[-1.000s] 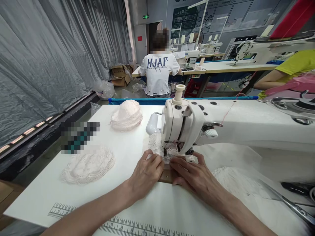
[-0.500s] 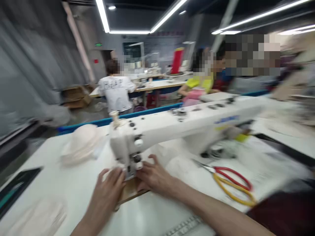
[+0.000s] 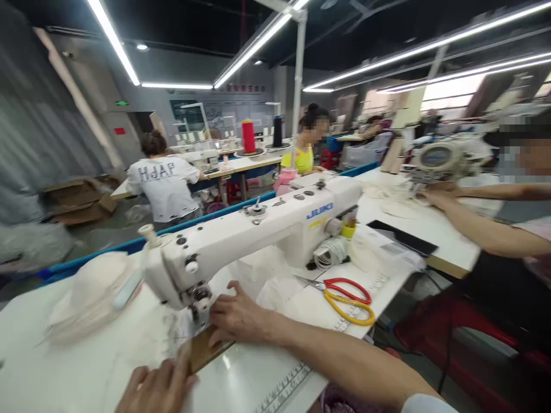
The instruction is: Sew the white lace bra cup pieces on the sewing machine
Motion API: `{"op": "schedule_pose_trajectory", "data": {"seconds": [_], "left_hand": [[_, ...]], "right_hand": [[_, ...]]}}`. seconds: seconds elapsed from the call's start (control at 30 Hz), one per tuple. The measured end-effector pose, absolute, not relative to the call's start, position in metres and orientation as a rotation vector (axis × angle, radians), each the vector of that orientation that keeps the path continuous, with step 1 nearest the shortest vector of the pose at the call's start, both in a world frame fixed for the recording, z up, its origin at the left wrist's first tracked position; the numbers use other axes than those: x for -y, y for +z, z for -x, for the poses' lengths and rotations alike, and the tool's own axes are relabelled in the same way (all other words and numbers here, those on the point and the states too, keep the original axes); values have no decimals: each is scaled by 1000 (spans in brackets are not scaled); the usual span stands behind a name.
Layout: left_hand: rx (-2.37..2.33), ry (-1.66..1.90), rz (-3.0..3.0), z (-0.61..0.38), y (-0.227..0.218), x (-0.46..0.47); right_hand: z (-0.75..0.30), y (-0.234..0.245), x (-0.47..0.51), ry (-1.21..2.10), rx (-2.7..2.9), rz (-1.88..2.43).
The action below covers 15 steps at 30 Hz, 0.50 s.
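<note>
A white sewing machine stands before me, its needle end just beyond my hands. My right hand rests beside the presser foot area, over the brown plate, fingers apart and one raised. Its fingertips are partly hidden against the machine, and I see nothing clearly gripped. My left hand is low at the bottom edge, slightly blurred, fingers spread on the table near the plate's left end. Thin white lacy fabric lies left of the needle; more sheer white fabric is bunched under the machine arm.
Red-and-yellow-handled scissors lie right of the machine. A white cup-shaped fabric piece sits at left. A ruler strip runs along the front. A co-worker's arms reach over the neighbouring table at right; other people sit further back.
My view has swung right and steadied. My left hand has drawn back from the needle area toward me, while my right hand stays beside it. The neighbour at right now shows.
</note>
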<state>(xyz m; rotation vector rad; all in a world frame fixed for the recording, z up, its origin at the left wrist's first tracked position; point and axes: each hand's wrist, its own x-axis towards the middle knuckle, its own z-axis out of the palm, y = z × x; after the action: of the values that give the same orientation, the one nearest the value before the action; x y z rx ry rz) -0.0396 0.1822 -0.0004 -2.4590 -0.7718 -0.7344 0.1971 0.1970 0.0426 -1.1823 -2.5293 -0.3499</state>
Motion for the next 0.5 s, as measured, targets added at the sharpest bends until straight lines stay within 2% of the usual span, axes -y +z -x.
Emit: {"op": "schedule_pose_trajectory", "data": {"seconds": [0.07, 0.13, 0.27, 0.4, 0.5], "left_hand": [[872, -834, 2415, 28, 10, -143], [1001, -658, 2590, 16, 32, -120], [1411, -607, 2569, 29, 68, -135], [1920, -536, 2567, 57, 70, -168], [2153, -625, 2720, 56, 59, -182]], "right_hand": [[-196, 37, -199, -277, 2535, 1123], [-196, 32, -203, -185, 2527, 1042], [-196, 26, -218, -44, 2505, 894], [-190, 35, -214, 0, 2536, 812], [-182, 45, -206, 78, 2586, 815]]}}
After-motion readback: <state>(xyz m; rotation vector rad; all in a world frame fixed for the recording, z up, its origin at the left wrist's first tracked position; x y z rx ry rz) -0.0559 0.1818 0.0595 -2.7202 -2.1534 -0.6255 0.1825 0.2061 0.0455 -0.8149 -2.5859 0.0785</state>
